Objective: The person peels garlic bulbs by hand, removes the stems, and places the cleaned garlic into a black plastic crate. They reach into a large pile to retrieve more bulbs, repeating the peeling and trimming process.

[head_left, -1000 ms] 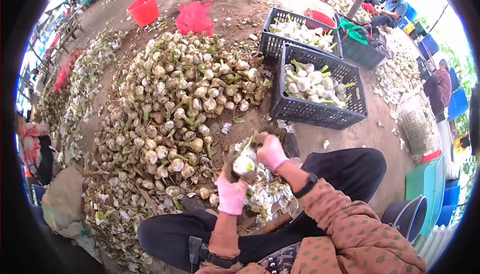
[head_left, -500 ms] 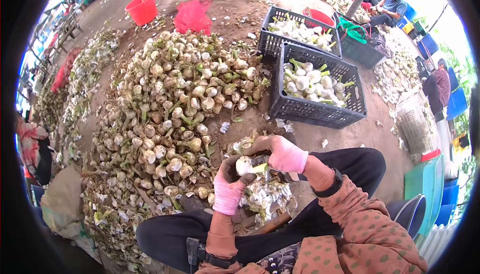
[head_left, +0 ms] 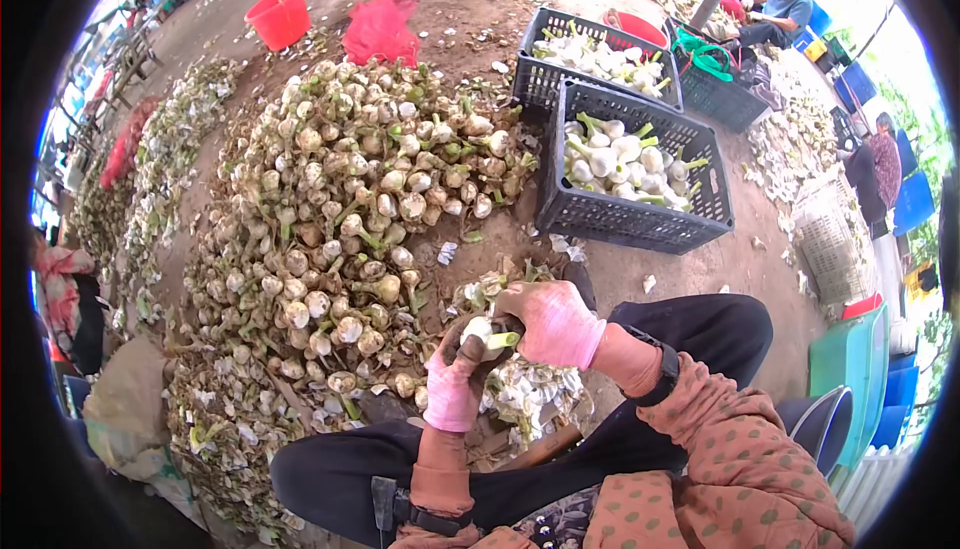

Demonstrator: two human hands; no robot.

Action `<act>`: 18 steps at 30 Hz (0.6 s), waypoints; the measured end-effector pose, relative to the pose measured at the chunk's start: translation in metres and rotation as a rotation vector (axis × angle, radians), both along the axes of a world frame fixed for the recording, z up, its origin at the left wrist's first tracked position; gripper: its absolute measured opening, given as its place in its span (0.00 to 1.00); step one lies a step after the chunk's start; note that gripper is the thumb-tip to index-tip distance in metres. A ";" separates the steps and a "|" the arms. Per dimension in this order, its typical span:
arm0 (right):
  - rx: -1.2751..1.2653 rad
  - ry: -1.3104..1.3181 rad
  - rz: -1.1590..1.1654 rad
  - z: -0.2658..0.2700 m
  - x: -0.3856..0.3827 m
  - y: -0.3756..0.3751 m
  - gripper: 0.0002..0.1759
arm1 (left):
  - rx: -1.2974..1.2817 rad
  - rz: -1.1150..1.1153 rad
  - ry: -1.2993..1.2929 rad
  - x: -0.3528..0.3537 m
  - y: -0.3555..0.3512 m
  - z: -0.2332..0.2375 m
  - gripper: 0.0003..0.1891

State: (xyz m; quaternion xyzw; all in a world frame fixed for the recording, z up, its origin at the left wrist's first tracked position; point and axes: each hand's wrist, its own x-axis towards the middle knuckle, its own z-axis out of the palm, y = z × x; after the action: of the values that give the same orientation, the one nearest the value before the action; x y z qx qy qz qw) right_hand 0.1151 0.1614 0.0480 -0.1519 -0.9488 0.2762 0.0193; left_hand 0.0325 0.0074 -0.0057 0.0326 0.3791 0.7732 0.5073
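Note:
A white garlic bulb (head_left: 478, 330) with a short green stem is held between my two gloved hands, low in the middle of the view. My left hand (head_left: 458, 374) wraps round it from the left, its thumb beside the stem. From the right, my right hand (head_left: 550, 321) lies against the bulb with bent fingers, its fingertips partly hidden. Both gloves are pink with dirty fingers. A large heap of unpeeled garlic (head_left: 330, 199) lies beyond and to the left. Peelings (head_left: 535, 394) are piled below my hands, between my legs.
Two black crates (head_left: 640, 224) with cleaned garlic stand ahead on the right. A red bucket (head_left: 280, 17) and a red net bag (head_left: 382, 31) are behind the heap. Other people sit at the far right, and one is at the left edge. A teal tub (head_left: 850, 349) stands right.
My right hand has moved left and closer over the bulb, and its back now faces up more. The bulb has shifted slightly left, with its stem tilted.

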 end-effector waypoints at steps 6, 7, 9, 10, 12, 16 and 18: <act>-0.067 -0.023 0.015 0.003 -0.001 0.008 0.15 | 0.050 -0.148 -0.078 -0.008 0.000 -0.001 0.27; -0.095 -0.028 0.017 0.001 -0.001 0.010 0.15 | 0.049 -0.147 -0.078 -0.007 -0.001 -0.001 0.27; -0.106 -0.095 -0.048 -0.014 -0.005 0.018 0.15 | 0.031 -0.233 -0.111 -0.003 -0.002 0.001 0.30; -0.118 -0.163 -0.111 -0.026 -0.006 0.022 0.16 | 0.030 -0.234 -0.109 -0.002 -0.003 0.002 0.30; -0.071 -0.284 -0.146 -0.068 0.001 0.032 0.13 | 0.085 -0.240 -0.140 0.001 -0.005 0.006 0.35; -0.113 -0.455 -0.214 -0.067 0.012 0.025 0.20 | 0.069 -0.148 -0.160 0.000 -0.007 0.003 0.35; -0.192 -0.210 -0.204 -0.079 0.017 0.034 0.20 | 0.066 -0.120 -0.120 -0.002 -0.003 0.000 0.28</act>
State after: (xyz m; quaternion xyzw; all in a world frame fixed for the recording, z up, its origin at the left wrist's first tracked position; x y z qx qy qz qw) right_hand 0.1324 0.1950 -0.0311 -0.2764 -0.8946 0.3447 -0.0665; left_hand 0.0307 0.0045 -0.0052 0.0256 0.3197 0.7541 0.5732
